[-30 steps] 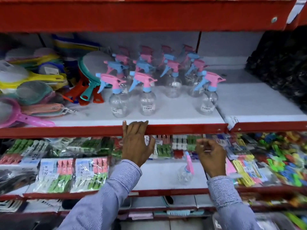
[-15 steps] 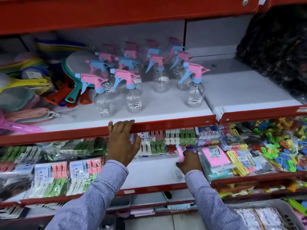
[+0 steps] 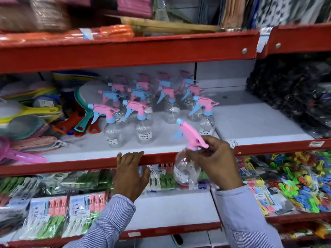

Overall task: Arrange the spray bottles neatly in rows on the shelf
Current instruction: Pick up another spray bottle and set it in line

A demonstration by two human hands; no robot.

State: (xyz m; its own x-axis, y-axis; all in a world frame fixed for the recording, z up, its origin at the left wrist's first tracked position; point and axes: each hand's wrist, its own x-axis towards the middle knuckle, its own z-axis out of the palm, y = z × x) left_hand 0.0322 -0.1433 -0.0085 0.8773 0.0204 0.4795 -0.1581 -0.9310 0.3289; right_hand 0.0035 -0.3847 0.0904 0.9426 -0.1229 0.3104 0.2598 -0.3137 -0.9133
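Several clear spray bottles (image 3: pixel 143 120) with pink and blue trigger heads stand in loose rows on the white middle shelf (image 3: pixel 250 126). My right hand (image 3: pixel 213 161) grips one more clear spray bottle (image 3: pixel 186 169) by its neck, tilted, with its pink trigger head pointing up and left. It hangs in front of the shelf's red front lip, just below the rightmost front bottle (image 3: pixel 206 119). My left hand (image 3: pixel 130 172) rests with its fingers hooked over the red lip (image 3: pixel 71 163), holding no bottle.
Plastic strainers and brushes (image 3: pixel 35 119) crowd the shelf's left part. Dark patterned goods (image 3: pixel 293 97) fill the right back. Packs of clothes pegs (image 3: pixel 53 212) and coloured clips (image 3: pixel 295 179) lie on the shelf below. A red shelf with bundles (image 3: pixel 107 34) hangs overhead.
My right hand has lifted a spray bottle from the lower shelf up to the middle shelf's edge. The view has tilted upward. My left hand stays on the red lip.
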